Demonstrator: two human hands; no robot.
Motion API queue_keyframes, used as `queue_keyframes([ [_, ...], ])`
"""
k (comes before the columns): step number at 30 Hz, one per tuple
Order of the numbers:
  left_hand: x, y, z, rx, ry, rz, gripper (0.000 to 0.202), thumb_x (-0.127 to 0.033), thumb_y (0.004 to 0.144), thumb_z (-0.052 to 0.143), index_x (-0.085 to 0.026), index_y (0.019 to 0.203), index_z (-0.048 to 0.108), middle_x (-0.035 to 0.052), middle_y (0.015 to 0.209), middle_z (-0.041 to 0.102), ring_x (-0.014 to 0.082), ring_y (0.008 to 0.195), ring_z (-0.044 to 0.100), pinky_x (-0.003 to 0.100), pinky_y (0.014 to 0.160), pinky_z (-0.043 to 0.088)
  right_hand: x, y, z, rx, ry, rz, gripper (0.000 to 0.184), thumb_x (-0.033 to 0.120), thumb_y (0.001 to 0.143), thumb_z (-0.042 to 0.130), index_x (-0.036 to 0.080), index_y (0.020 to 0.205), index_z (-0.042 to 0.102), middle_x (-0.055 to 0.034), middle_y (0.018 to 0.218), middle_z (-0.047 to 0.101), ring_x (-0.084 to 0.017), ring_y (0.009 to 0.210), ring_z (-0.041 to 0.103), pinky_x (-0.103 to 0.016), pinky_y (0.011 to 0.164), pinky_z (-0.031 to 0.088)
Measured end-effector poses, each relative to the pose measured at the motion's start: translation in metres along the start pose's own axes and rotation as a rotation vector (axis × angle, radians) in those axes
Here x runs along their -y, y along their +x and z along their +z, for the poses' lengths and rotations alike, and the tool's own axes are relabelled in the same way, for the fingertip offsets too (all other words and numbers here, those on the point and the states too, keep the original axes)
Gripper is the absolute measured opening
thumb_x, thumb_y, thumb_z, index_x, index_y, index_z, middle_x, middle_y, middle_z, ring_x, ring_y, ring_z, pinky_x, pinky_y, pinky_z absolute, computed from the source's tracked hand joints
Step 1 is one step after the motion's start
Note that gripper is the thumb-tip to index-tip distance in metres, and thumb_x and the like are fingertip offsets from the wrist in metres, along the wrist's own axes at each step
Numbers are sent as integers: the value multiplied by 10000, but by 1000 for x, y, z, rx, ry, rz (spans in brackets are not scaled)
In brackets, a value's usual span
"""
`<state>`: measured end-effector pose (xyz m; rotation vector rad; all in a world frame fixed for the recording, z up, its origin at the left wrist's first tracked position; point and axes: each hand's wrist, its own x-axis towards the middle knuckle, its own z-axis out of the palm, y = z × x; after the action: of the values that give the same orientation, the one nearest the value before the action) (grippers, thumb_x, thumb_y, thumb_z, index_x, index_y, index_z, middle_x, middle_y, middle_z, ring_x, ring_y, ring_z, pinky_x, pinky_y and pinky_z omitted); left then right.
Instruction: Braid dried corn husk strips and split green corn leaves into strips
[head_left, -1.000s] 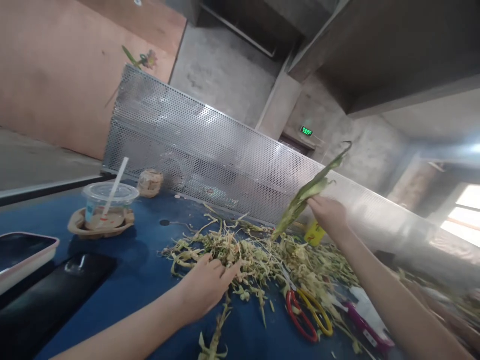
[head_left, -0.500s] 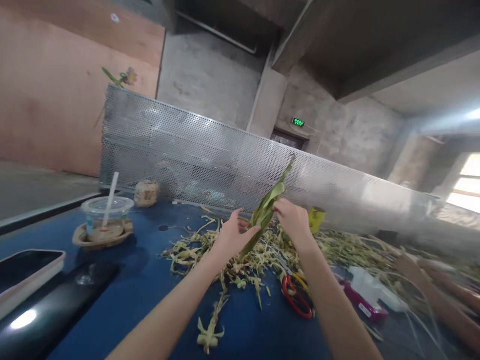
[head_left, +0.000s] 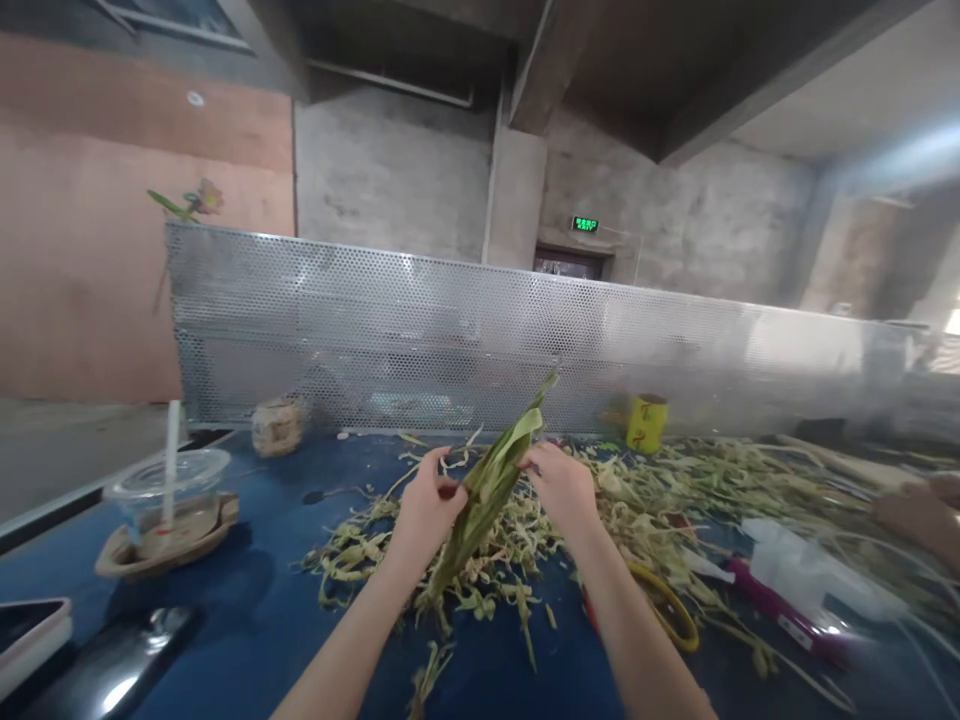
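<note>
A long bundle of green, half-dried leaves (head_left: pixel 491 485), resembling corn husk, slants up between my hands above the table. My left hand (head_left: pixel 426 500) pinches its left edge with thumb and fingers. My right hand (head_left: pixel 561 485) grips its right edge a little higher, fingers closed. Under both hands lies a heap of pale, curled leaf scraps (head_left: pixel 360 550). Close to my right forearm shows a yellow scissor handle (head_left: pixel 679 610), partly covered by the arm; a bit of red handle shows beside it.
A lidded cup with a straw (head_left: pixel 169 490) stands in a cardboard holder at left, near phones (head_left: pixel 127 665) and a jar (head_left: pixel 277 428). Behind runs a perforated metal panel (head_left: pixel 360 330). At right are a yellow can (head_left: pixel 646 424), a purple box (head_left: pixel 787 605) and another person's blurred hand (head_left: pixel 919 515).
The view has levelled and swung right, shifting most things leftward and down. Both hands still hold the leaf bundle; its tip sits lower in view. My right forearm now covers most of the red handle.
</note>
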<state>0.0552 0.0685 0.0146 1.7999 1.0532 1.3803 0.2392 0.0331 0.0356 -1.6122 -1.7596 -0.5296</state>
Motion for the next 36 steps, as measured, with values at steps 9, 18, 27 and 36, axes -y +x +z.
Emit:
queue_keyframes([
  [9,8,6,-5,5,-218,-196,576,-263,594,630,-149,1089,359,-42,528,594,147,495,594,269,528,483,-11,-9,22,-66,207,44,197,127,764,462,249,718,610,24,868,654,-122,754,597,-219,630,418],
  [18,9,0,-3,-78,-234,-253,528,-226,553,677,-151,985,384,-21,518,617,179,493,623,305,548,503,-9,-12,33,-43,235,64,216,113,756,431,243,733,602,-9,875,643,-155,728,596,-244,599,418],
  [27,3,-15,-2,-154,-170,-98,486,-232,587,654,-184,999,401,-28,582,644,196,647,654,340,722,464,26,-18,54,-77,423,141,152,325,735,524,203,801,586,-42,859,594,-140,624,531,-274,613,447],
  [36,5,-16,9,-216,-533,-181,479,-149,619,649,-188,994,353,-13,603,650,130,556,635,286,651,502,27,-16,67,-130,697,265,133,257,634,580,162,727,578,-71,854,544,-159,699,519,-300,661,468],
])
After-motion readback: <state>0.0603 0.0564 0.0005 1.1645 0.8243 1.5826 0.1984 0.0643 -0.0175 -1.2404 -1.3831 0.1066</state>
